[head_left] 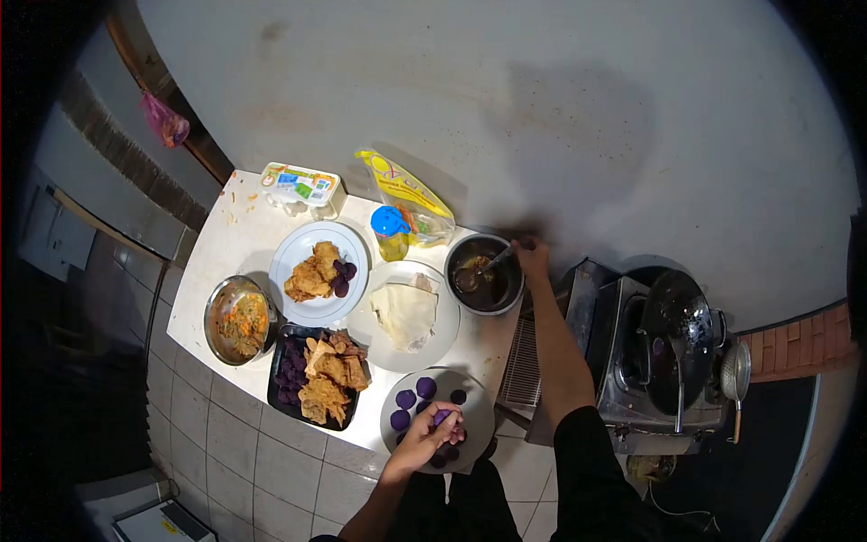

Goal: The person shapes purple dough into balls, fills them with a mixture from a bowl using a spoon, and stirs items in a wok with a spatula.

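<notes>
left hand (426,440) is down at the near edge of the counter (226,244), fingers curled snug around a purple ball (442,416), right over the grey plate (479,397) where more purple balls sit. right hand (533,259) is stretched out to the far right corner, pinched tight on the handle of a spoon (483,269) that dips into the dark bowl (502,241). between my two hands lies a white plate (361,334) with a pale flat wrapper on it. just left of the ball plate is a black tray (275,379) of fried pieces, and a metal bowl (212,316) of orange filling sits by the left edge. off the counter's right end, a dark wok (677,334) rests on the stove.
</notes>
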